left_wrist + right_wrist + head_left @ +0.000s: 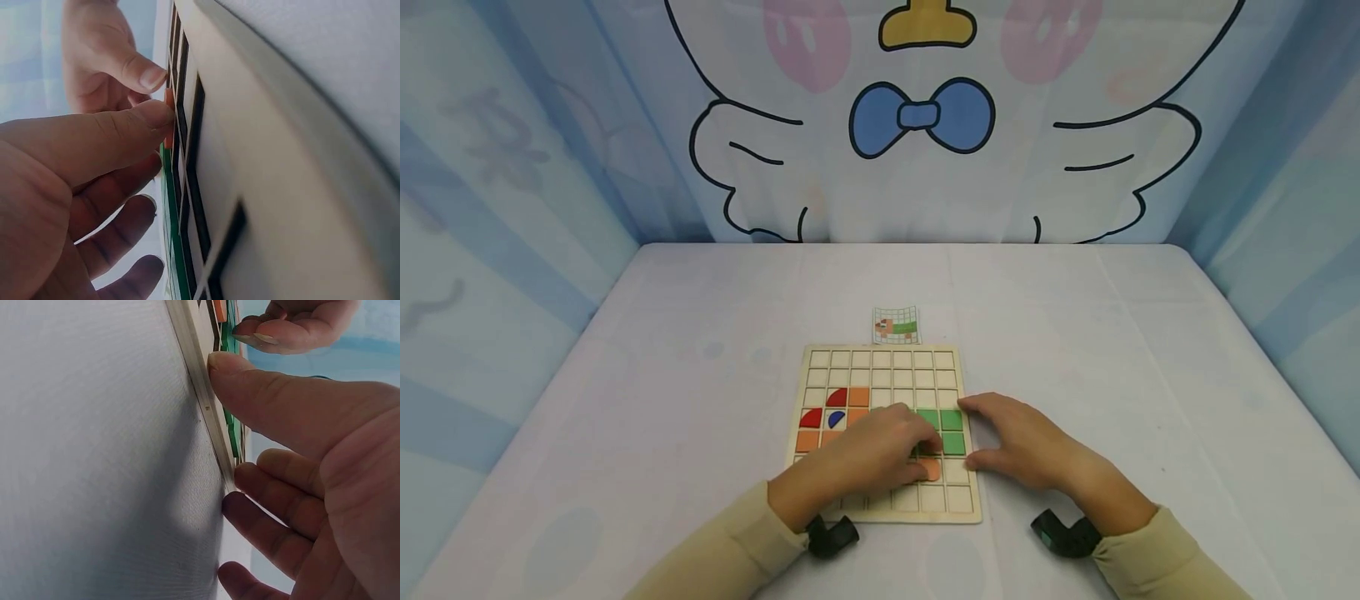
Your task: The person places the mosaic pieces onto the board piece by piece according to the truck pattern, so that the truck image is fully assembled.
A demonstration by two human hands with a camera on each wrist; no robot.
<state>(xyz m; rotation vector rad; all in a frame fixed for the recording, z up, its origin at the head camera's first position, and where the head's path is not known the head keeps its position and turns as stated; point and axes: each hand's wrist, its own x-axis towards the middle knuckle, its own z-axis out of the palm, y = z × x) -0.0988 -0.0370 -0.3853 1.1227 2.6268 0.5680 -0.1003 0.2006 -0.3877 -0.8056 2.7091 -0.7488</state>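
Observation:
A square wooden grid board (pixel 880 504) lies on the table, partly filled with coloured tiles. My left hand (pixel 880 450) reaches over its lower middle. In the left wrist view its thumb presses on an orange tile (pixel 169 140), with the index fingertip beside green tiles (pixel 169 187) and the other fingers loosely bent. That orange tile (pixel 932 469) has a rounded corner and sits below the green tiles (pixel 952 432). At the board's right edge my right hand (pixel 1033 442) touches the rim with spread thumb and fingertips. The left forearm and hand hide several cells.
Red quarter-round tiles (pixel 837 398), a blue-and-white tile (pixel 836 419) and orange tiles (pixel 858 397) lie in the left columns. Behind the board is a small pattern card (pixel 896 326). A printed curtain (pixel 925 192) hangs beyond the white table (pixel 1075 317).

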